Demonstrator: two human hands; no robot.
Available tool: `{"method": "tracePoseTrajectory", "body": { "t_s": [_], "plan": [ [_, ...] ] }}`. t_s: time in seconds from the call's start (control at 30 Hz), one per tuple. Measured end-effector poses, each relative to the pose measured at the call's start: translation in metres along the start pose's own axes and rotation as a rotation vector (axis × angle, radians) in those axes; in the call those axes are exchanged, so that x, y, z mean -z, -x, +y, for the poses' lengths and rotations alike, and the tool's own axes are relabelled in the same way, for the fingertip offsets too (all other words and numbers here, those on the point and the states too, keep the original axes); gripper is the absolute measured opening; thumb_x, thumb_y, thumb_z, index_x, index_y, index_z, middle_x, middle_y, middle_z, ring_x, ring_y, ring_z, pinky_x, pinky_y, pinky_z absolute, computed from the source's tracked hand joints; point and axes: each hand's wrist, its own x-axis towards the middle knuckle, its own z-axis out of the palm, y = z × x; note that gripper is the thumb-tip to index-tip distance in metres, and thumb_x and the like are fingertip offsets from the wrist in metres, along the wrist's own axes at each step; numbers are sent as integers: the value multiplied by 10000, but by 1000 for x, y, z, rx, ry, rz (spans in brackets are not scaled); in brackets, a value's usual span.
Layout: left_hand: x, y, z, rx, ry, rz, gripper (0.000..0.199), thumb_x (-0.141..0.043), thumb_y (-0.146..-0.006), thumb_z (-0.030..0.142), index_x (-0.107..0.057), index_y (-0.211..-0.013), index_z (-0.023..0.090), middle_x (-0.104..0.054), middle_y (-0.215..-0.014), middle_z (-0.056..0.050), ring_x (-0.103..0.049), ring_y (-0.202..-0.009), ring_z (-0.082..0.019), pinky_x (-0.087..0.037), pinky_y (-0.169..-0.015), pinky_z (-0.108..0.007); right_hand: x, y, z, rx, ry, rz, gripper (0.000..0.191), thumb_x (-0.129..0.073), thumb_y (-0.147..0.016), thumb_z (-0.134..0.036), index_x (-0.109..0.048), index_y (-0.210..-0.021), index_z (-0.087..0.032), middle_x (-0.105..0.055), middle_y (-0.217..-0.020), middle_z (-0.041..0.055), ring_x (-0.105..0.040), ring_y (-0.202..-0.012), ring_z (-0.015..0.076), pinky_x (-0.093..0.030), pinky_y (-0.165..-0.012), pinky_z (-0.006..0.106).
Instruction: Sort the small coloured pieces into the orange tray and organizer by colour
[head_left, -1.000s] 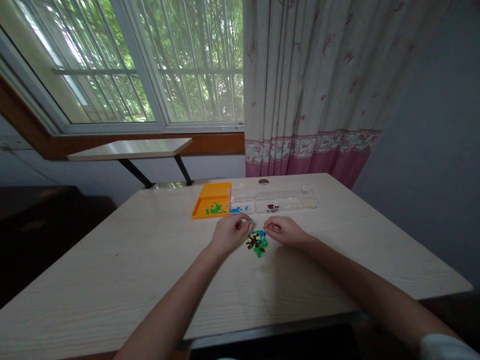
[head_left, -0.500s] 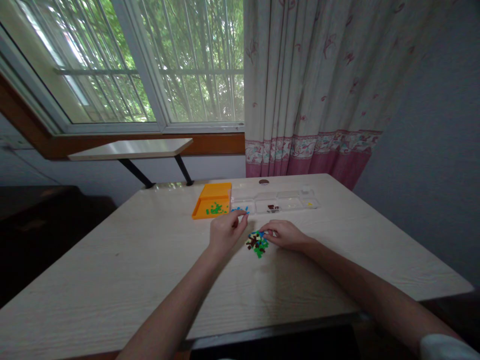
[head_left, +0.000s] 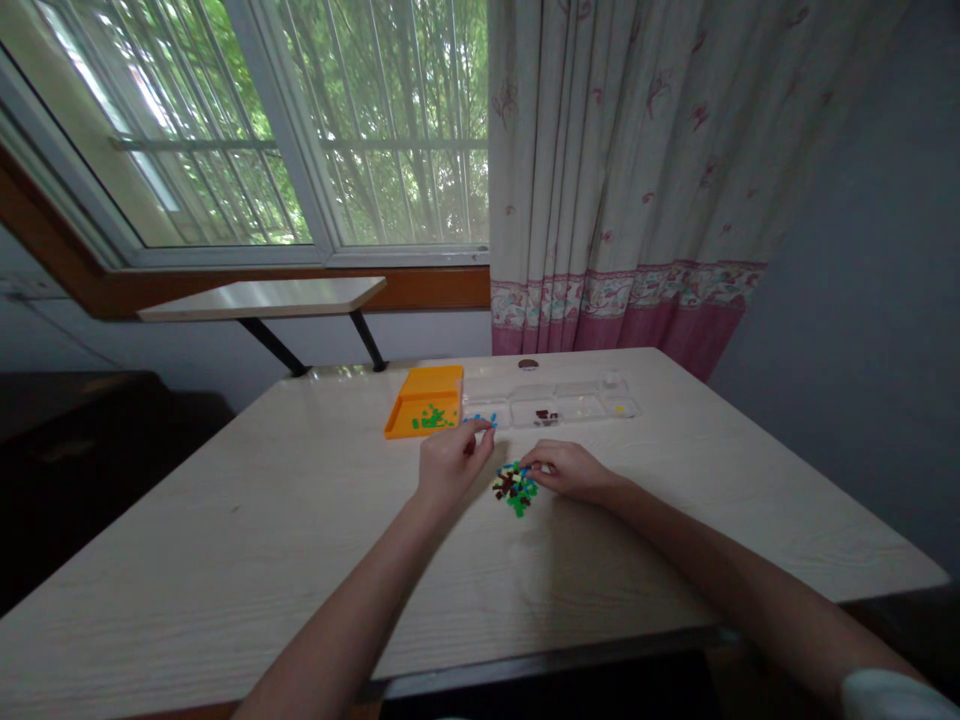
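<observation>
A small heap of mixed toy bricks (head_left: 513,488), in green, brown, blue and pale yellow, lies on the table. My right hand (head_left: 568,469) reaches into its upper right side, thumb and fingers pinched among the blue pieces; whatever they grip is too small to make out. My left hand (head_left: 451,462) hovers at the near edge of the clear compartment tray (head_left: 592,408), its thumb and forefinger brought together. Small blue bricks (head_left: 481,418) show in the compartment just beyond those fingertips. I cannot make out what, if anything, sits in that pinch.
An orange tray (head_left: 425,380) with several green bricks (head_left: 432,416) stands left of the clear tray. Brown bricks (head_left: 546,416) and a yellow piece (head_left: 619,408) lie in other compartments. A dark oval object (head_left: 528,364) rests at the table's back; a raised shelf (head_left: 262,296) stands back left.
Both hands stay in nearly the same places, with only slight finger movement at the heap. The trays and bricks look the same.
</observation>
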Motion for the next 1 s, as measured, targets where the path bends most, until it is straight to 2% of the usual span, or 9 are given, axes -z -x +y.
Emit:
{"method": "tracePoseTrajectory", "body": {
  "t_s": [0.23,0.43,0.57,0.67,0.83,1.0],
  "plan": [
    [-9,-3,-24,281,-52,-114,271,-460,-773,400,-627,-819,192,-506,-502,37,-466,-470,-85,-287,-480,-177,1,0,-2,17,-35,21,147,-511,-786,-237,-606,-888,-192,-603,-800,22,-546,-721,119,-398,-655,199],
    [-21,-8,-43,407,-123,-211,278,-445,-781,395,-638,-839,204,-563,-560,5,-483,-510,-115,-259,-481,-200,2,-1,-4,-16,-73,43,114,-522,-766,-209,-593,-851,-184,-596,-746,2,-505,-623,97,-367,-577,184],
    [-26,-8,-48,389,-87,-242,326,-407,-808,400,-619,-970,212,-581,-584,-4,-486,-517,-120,-275,-498,-206,3,-1,-5,-55,-97,66,110,-525,-763,-218,-588,-844,-178,-595,-732,0,-479,-579,88,-350,-548,182],
    [-26,-4,-45,344,-12,-276,330,-403,-812,389,-624,-947,185,-564,-565,-1,-473,-503,-110,-289,-503,-201,2,-1,-5,-82,-114,89,108,-532,-762,-237,-588,-831,-175,-591,-714,-4,-463,-551,82,-335,-522,178],
    [-23,5,-21,186,226,-457,281,-444,-790,362,-642,-863,176,-509,-499,26,-440,-461,-83,-283,-479,-183,0,-2,-5,-106,-141,182,126,-534,-767,-264,-602,-823,-173,-582,-656,-16,-441,-498,69,-316,-491,173],
    [-26,11,3,183,357,-540,273,-497,-759,382,-649,-859,178,-488,-469,41,-411,-439,-67,-271,-455,-169,0,-2,-5,-86,-122,252,160,-527,-770,-297,-618,-809,-171,-560,-601,-19,-418,-456,65,-304,-464,174]
  ]
}}
